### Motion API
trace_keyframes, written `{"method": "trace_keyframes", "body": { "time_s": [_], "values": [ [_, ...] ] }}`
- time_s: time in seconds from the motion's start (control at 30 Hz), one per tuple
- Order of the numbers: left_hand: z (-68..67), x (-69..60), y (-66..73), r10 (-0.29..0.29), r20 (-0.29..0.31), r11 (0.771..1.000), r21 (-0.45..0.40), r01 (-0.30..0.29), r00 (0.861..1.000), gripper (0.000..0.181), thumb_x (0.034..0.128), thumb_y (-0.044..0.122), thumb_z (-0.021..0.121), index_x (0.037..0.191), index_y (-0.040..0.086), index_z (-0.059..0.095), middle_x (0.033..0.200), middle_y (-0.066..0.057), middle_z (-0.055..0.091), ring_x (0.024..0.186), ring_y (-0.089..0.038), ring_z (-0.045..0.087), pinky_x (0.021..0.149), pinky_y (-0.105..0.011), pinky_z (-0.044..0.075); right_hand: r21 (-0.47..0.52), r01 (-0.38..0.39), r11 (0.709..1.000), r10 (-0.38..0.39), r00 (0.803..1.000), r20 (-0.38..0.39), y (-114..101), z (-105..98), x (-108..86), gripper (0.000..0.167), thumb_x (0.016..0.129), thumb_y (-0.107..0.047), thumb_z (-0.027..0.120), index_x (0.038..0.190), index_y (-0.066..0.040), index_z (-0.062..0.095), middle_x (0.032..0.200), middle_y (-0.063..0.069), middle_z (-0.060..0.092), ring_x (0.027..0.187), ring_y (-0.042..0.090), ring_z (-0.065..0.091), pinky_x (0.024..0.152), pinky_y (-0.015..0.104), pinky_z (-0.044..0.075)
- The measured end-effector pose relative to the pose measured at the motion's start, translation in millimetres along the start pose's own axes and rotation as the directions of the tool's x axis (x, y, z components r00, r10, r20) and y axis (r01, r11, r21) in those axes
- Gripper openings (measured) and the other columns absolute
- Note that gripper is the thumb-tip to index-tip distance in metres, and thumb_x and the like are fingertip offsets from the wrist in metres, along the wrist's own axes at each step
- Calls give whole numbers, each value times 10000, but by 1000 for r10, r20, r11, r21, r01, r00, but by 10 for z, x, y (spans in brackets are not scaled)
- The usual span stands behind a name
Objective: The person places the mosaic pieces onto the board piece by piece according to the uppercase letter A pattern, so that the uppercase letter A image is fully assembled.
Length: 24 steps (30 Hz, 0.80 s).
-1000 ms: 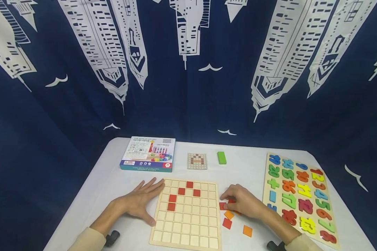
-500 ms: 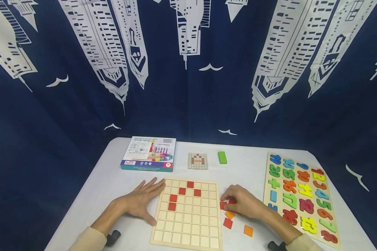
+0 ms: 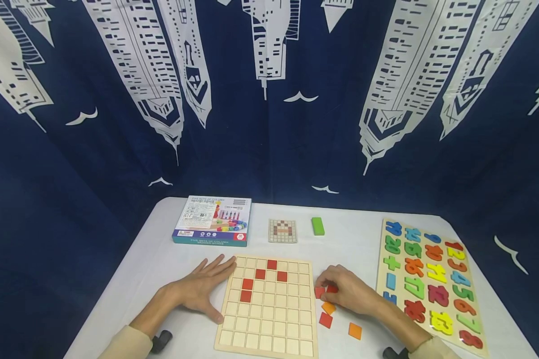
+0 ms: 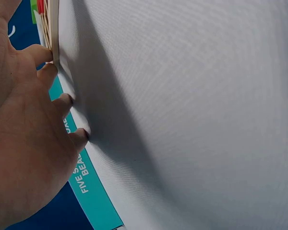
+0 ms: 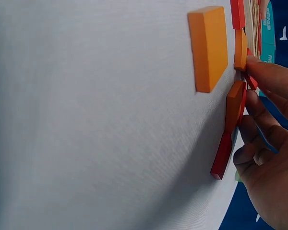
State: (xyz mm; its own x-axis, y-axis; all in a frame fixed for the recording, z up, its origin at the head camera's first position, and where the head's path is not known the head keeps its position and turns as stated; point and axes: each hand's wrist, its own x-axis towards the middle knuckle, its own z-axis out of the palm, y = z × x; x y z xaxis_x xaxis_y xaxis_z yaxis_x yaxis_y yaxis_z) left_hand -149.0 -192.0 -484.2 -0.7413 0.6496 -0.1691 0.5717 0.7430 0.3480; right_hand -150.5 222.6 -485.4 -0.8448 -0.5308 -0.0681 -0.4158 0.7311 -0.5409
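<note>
Spread wide, my left hand (image 3: 198, 289) (image 4: 31, 129) lies along the left side of the wooden grid board (image 3: 273, 355), thumb and fingertips against its edge. Several red tiles (image 3: 272, 265) sit in the upper cells. My right hand (image 3: 348, 291) (image 5: 273, 129) is just right of the board, its thumb and a finger pinching a red tile (image 3: 319, 292) (image 5: 251, 80). Around it lie another red tile (image 3: 332, 289), partly hidden by the fingers, an orange tile (image 3: 328, 307), a red tile (image 3: 325, 320) and an orange tile (image 3: 355, 331) (image 5: 209, 50).
A small patterned card (image 3: 282, 231) and a green block (image 3: 318, 226) lie beyond the board. At the back left is a flat box (image 3: 212, 221) (image 4: 93, 196). A number puzzle board (image 3: 431, 284) covers the table's right side.
The pinched red tile has shifted slightly and looks a little tilted. My left hand has kept its place on the board's edge.
</note>
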Motion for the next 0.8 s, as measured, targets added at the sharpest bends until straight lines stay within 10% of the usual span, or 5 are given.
{"method": "trace_keyframes", "body": {
  "time_s": [0.8],
  "values": [
    [-9,-5,11,2,-1,1000,-5,-2,1000,1297,486,801,644,1491,146,148,1551,3,32,1396,-307,8,1087,-573,38,138,-45,989,62,991,-115,-27,-7,22,142,805,-230,716,883,-304,624,736,-130,571,688,77,532,584,209,459]
  ]
}}
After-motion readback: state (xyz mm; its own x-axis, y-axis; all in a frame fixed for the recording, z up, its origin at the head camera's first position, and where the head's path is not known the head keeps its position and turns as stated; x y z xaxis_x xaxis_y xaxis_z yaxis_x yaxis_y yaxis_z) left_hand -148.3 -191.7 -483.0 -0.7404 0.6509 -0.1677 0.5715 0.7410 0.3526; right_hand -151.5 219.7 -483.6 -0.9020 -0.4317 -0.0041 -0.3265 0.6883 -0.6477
